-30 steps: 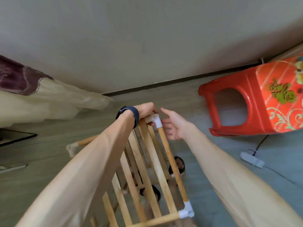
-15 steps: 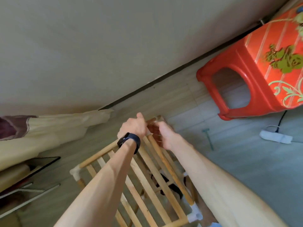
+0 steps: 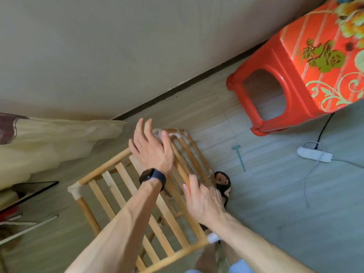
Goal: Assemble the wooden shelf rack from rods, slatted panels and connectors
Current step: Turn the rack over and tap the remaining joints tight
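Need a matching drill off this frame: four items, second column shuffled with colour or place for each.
Column 1:
1. stool
2. watch
3. power strip
4. tool

Column 2:
A. white, on the floor, cable attached
B. teal, T-shaped, lying on the floor
C. red with a floral print, by the wall
D. dark, strapped on a wrist

Pairs: 1-C, 2-D, 3-A, 4-B
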{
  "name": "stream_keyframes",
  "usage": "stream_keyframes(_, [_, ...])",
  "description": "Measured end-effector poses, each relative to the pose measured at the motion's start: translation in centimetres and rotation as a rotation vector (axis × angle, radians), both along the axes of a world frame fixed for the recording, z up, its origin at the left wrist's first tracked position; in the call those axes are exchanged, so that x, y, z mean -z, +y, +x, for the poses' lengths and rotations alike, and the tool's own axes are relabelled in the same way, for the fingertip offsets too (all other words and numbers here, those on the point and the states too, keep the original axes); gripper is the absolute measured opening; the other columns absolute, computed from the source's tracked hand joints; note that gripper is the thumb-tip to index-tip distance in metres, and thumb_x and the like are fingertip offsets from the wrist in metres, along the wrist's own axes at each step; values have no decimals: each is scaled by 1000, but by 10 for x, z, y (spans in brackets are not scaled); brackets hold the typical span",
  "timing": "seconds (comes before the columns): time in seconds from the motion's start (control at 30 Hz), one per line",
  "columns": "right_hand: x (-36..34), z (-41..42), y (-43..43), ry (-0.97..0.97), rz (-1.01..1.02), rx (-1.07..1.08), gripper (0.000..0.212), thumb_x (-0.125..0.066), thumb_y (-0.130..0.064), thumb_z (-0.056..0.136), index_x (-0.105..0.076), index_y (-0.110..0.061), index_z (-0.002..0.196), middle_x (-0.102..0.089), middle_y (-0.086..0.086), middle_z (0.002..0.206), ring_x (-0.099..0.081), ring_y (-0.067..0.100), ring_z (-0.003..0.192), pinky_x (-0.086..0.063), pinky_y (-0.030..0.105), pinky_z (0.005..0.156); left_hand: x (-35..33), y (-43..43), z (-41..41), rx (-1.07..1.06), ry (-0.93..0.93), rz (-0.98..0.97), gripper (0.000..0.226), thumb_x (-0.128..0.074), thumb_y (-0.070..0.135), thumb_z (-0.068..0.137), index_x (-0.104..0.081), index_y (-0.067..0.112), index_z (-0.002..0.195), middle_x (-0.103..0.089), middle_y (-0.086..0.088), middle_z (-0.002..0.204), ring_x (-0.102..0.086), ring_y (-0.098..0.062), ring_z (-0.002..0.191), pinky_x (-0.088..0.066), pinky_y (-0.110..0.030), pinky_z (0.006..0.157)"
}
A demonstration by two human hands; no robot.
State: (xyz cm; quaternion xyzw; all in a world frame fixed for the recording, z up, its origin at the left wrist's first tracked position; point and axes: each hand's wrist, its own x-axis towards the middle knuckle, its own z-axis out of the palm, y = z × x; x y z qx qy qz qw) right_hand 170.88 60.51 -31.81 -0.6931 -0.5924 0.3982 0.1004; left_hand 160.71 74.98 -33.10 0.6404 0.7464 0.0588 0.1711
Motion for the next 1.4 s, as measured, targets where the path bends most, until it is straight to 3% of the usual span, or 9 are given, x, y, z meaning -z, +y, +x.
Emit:
stream_keyframes(0.13, [8,-14,-9,-18,66,15,28,-24,-38,98,-36,-21,117,-68,4,72,-69,29,64,-39,29,55,14,-83,-19,149,21,-83,70,-22,60,98,0,35,159,2,6,169,9,-13,154,9,-50,123])
stream_keyframes(0.23, [8,-14,-6,-5,123,22,15,-34,-33,98,-36,-24,109,-62,-1,69,-60,21,55,-34,25,55,25,-79,-22,122,43,-46,69,-17,64,95,3,41,157,-3,9,168,9,-11,154,11,-47,122])
stream_keyframes(0.43, [41,32,-4,525,100,213,11,-54,-36,96,-51,-28,102,-61,-11,81,-60,6,73,-47,23,65,23,-76,-5,97,9,-9,67,-19,62,97,-1,41,158,-3,10,168,7,-11,154,4,-56,122])
stream_keyframes(0.57, [163,112,-28,87,-81,564,31,-50,-49,95,-62,-22,107,-69,0,101,-66,23,97,-48,32,82,22,-70,15,93,11,35,66,-28,58,99,-2,42,158,-6,11,168,4,-11,154,3,-55,123])
stream_keyframes(0.7, [278,162,-53,-267,-565,110,55,-53,-46,96,-45,-10,138,-50,18,138,-50,40,125,-46,44,101,15,-61,58,105,61,73,68,-36,52,90,-24,34,155,-19,-1,165,-9,-24,153,-4,-60,121])
stream_keyframes(0.83, [319,181,-65,-265,-646,81,63,-53,-43,97,-36,-5,145,-43,17,144,-43,39,131,-42,42,103,-6,-29,138,395,661,118,61,-57,25,72,-49,26,132,-18,-11,164,-9,-34,153,3,-70,114])
stream_keyframes(0.93, [336,194,-74,-225,-649,86,61,-54,-44,95,-41,-5,140,-48,17,138,-49,38,126,-46,42,102,2,-12,218,574,779,-100,38,-47,31,90,-54,25,127,-55,-10,129,-39,-36,137,3,-69,117])
stream_keyframes(1.17, [363,228,-83,-188,-501,49,47,-52,-44,95,-47,-12,128,-54,13,128,-52,34,119,-47,41,93,176,-78,292,588,462,-498,47,-46,33,95,-42,23,141,-44,-9,144,-36,-32,137,-18,-56,117])
stream_keyframes(1.4, [439,233,-110,-214,-388,-7,51,-58,-49,95,-46,-16,132,-51,10,130,-50,32,124,-48,39,91,381,-179,234,409,235,-674,71,-39,25,101,2,26,160,10,0,168,1,-26,154,-7,-53,123])
